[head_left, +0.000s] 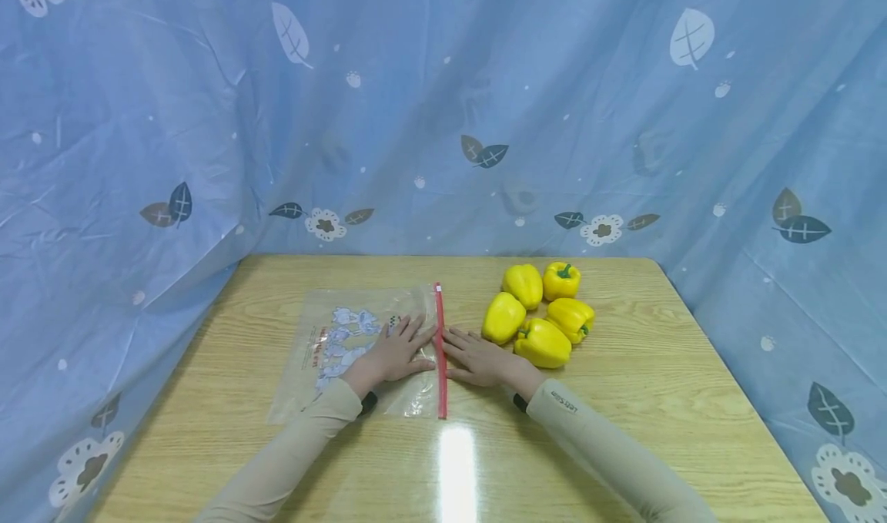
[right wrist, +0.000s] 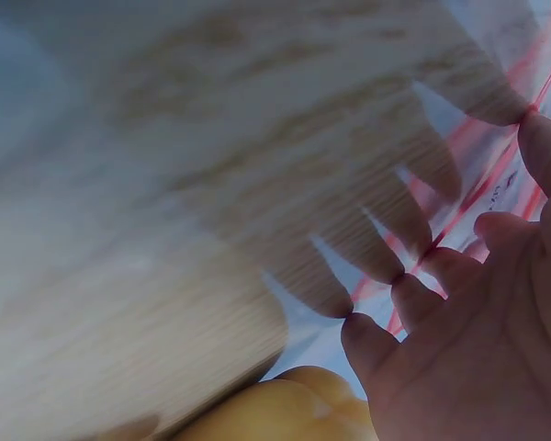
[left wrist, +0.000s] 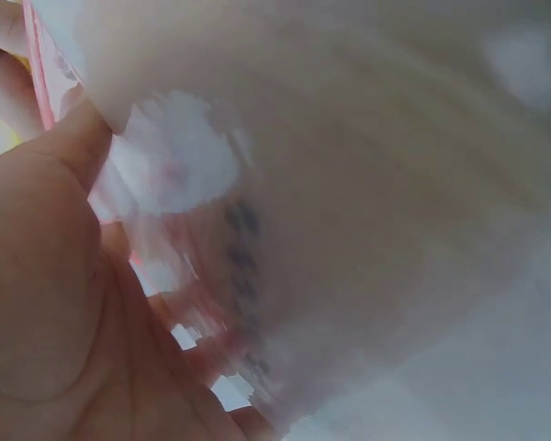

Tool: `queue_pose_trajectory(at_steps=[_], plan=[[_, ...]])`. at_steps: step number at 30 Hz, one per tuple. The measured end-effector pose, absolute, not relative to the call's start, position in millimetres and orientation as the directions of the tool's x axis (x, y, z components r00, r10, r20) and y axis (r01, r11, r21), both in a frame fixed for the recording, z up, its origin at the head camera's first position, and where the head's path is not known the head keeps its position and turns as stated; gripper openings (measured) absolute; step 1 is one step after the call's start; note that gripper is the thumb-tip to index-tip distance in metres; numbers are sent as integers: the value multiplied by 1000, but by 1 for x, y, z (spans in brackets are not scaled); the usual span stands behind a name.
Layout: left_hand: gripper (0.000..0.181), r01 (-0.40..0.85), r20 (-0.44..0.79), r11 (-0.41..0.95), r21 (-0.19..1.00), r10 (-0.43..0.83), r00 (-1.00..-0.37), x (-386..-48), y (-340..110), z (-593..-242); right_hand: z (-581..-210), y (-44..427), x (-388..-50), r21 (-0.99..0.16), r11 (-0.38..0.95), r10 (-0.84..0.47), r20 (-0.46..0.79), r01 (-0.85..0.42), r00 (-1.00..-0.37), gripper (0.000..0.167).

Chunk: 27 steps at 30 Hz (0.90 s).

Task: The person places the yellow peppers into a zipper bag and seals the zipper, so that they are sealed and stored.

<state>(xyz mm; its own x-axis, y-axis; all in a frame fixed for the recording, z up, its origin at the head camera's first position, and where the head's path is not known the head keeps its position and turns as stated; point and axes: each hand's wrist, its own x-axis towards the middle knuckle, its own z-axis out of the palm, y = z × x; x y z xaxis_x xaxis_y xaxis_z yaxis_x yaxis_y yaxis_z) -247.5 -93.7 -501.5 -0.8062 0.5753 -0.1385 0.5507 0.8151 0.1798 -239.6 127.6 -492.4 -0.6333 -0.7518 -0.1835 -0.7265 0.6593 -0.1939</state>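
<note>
A clear zip bag [head_left: 315, 353] with blue printed figures and a red zip edge [head_left: 441, 384] lies flat on the wooden table. My left hand [head_left: 396, 353] rests palm down on the bag, fingers spread, just left of the red edge. On the other side, my right hand [head_left: 485, 360] lies with its fingertips at the red edge. In the left wrist view the left hand [left wrist: 64, 266] has its fingers on the plastic [left wrist: 179, 165]. The right wrist view shows the right hand [right wrist: 477, 340] with fingertips down beside the red lines.
Several yellow bell peppers [head_left: 543, 343] are grouped right of the bag, close beyond my right hand; part of one pepper [right wrist: 285, 409] shows in the right wrist view. A blue patterned curtain [head_left: 443, 107] hangs behind and beside the table [head_left: 624, 415].
</note>
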Motion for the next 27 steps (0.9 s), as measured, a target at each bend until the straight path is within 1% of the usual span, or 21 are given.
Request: queue_pose_trajectory(at_steps=[8,17,21,27], plan=[[72,557,-98,806,200,582,-807,-253,-97,-508,-490,129,-240,-192,654,-757,-174,-732,-630,60],[76,572,-51,797,194,591,-805,-252,-97,-509,-500,128,-240,-175,658,-753,-185,-733,-632,63],[73,597,-1,781,186,607,-794,-254,-95,-512,-497,128,-240,-181,667,-745,-199,-723,-637,64],[68,606,27,775,179,612,-790,-254,-92,-511,-497,128,-240,-198,677,-736,-207,-709,-645,63]])
